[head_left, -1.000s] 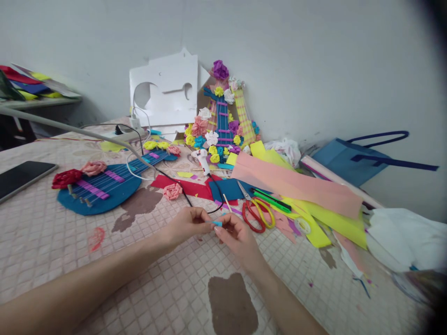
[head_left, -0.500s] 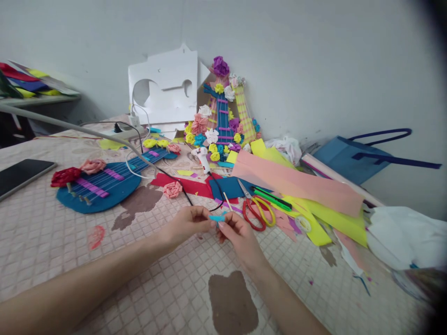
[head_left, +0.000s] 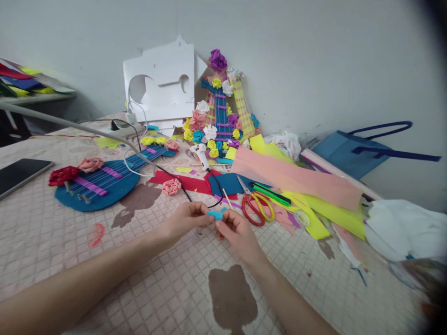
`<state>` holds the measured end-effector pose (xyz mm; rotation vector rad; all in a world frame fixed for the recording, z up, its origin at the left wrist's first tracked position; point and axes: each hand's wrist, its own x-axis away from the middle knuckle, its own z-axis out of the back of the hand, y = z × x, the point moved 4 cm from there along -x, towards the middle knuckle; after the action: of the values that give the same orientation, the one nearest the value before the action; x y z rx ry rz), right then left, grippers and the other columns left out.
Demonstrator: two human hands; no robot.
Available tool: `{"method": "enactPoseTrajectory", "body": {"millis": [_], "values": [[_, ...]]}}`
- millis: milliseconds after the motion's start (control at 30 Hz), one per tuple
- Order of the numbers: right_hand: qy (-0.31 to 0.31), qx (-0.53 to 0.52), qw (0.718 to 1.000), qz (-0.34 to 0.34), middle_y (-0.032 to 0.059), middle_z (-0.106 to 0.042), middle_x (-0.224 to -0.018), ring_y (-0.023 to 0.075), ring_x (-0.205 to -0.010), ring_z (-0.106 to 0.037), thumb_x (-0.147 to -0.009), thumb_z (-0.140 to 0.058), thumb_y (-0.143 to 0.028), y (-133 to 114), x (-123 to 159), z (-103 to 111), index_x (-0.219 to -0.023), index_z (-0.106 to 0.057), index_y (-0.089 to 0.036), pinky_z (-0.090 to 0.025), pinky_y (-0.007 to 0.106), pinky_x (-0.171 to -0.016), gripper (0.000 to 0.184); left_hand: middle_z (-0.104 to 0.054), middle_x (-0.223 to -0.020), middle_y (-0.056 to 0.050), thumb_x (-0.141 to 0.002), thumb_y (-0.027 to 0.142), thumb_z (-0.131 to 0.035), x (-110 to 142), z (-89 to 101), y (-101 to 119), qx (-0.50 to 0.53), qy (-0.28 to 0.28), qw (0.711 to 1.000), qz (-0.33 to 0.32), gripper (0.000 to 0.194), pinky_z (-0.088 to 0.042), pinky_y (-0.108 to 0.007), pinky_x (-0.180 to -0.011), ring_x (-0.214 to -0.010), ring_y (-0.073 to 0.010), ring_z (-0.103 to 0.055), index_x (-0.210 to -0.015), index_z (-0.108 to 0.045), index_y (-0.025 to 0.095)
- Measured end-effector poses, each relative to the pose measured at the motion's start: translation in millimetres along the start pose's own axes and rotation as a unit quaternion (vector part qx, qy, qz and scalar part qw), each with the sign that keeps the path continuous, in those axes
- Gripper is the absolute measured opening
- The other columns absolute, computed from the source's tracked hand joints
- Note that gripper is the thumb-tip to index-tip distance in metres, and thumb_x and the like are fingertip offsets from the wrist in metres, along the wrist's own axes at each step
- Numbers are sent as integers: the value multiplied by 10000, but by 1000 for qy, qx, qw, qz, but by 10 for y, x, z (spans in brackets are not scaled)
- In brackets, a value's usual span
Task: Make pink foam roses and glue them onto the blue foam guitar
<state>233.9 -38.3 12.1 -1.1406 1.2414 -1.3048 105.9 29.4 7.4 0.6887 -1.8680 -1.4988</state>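
Both my hands meet over the middle of the tiled tabletop (head_left: pixel 146 279). My left hand (head_left: pixel 186 218) and my right hand (head_left: pixel 235 230) pinch the two ends of a small light-blue strip of foam (head_left: pixel 216 214), fingers closed on it. Just beyond them lie red-and-yellow scissors (head_left: pixel 256 207), green markers (head_left: pixel 272 195) and a thin wooden stick (head_left: pixel 227 199). A white glue gun (head_left: pixel 201 155) stands further back with its black cord running toward my hands.
A blue foam guitar with paper roses (head_left: pixel 98 184) lies at left, a phone (head_left: pixel 19 172) at the far left. Decorated guitars (head_left: pixel 221 114) and white card (head_left: pixel 160 88) lean on the wall. Pink and yellow sheets (head_left: pixel 296 179), a blue bag (head_left: pixel 352 149) and white cloth (head_left: pixel 401 230) fill the right.
The blue strip has turned between my fingers and now shows as a wider curled piece. My hands rose slightly in the picture as the view tilted down a little.
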Motion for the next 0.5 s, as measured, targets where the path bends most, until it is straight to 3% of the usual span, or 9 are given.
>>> {"method": "enactPoseTrajectory", "body": {"millis": [333,500], "values": [[-20,6,1000,3,-33,-506,-634,111,-568,-471,-777,-584,-278,10,-5,-4,-744,-515,-187,-392,246,-539,119,-598,-607,8,-664,353,-733,-4,13,6,-22,2,1000,5,275,-375,-218,-548,-584,-99,-528,-684,-581,124],[3,19,1000,12,-19,-521,-699,111,-596,-460,-808,-578,-321,-17,-2,36,-796,-548,-183,-384,239,-538,141,-589,-618,6,-669,382,-726,-2,17,8,-44,-12,999,-3,298,-374,-224,-538,-576,-104,-518,-699,-575,126]]}}
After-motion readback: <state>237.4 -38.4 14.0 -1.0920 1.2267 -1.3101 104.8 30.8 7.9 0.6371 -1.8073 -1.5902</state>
